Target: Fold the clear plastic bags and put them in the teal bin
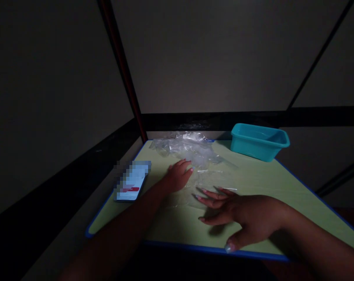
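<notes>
two palms down: left hand [178, 176] and right hand [243, 214] on clear plastic film [188, 147]

the clear plastic film lay bunched at the table's far end and ran flatter under both hands. the left fingers [184, 165] were loosely curled and close together, their tips at the film. the right fingers [212, 203] were spread wide, lying low over the flat stretch; spread like that, they covered a broad patch without pinching. neither hand held anything. a teal plastic tub [260, 141] stood beyond, a phone [132, 181] lay at the left edge, and the green table [253, 175] had a blue rim.
</notes>
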A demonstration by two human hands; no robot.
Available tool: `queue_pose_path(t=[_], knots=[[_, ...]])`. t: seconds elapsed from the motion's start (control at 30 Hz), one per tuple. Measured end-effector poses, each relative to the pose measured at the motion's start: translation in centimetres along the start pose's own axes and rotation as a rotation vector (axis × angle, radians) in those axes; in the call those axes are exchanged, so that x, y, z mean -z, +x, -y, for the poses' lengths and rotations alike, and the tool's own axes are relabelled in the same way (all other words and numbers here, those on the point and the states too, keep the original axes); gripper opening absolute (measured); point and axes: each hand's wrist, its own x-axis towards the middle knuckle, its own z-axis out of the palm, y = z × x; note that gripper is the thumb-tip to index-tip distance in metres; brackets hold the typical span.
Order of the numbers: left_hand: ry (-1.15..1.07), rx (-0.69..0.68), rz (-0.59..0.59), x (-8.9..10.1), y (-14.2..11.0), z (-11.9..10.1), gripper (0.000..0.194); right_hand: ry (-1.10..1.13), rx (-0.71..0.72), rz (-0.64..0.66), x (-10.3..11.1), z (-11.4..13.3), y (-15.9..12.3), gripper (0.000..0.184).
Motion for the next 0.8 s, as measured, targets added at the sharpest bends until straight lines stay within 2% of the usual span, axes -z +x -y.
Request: queue_pose_path(t=[0.13,0.37,0.6,0.8], knots=[[0.007,0.000,0.018,-0.43,-0.14,-0.13,0.049,-0.021,-0.058,-0.003,-0.46,-0.36,0.47,0.077],[0.036,0.025,0.038,-0.34,-0.09,-0.35,0.051,-0.011,-0.060,-0.129,-1.03,-0.85,0.62,0.078],[0.000,-0.107,-0.006,-0.35,-0.25,-0.30,0.046,0.014,-0.065,-0.133,-0.87,-1.03,0.76,0.073],[-0.043,-0.185,0.057,-0.20,-0.37,-0.39,0.042,0.050,-0.074,-0.099,-0.64,-0.66,0.58,0.068]])
